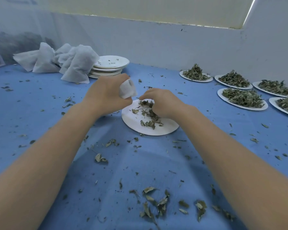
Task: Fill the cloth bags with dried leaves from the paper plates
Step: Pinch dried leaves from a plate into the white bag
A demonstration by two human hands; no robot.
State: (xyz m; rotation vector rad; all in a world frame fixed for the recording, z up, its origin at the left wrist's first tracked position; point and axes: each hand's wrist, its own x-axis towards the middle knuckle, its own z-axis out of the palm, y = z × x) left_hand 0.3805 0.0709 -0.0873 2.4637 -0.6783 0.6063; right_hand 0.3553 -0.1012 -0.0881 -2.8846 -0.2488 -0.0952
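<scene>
So, far left there's a heap of cloth bags (56,61) beside stacked empty plates (110,65). The left hand (106,95) grips a small white bag (127,89) above the paper plate (140,125); the right hand (163,103) curls over the dried leaves (146,110) there. Full plates (243,98) sit right.
</scene>
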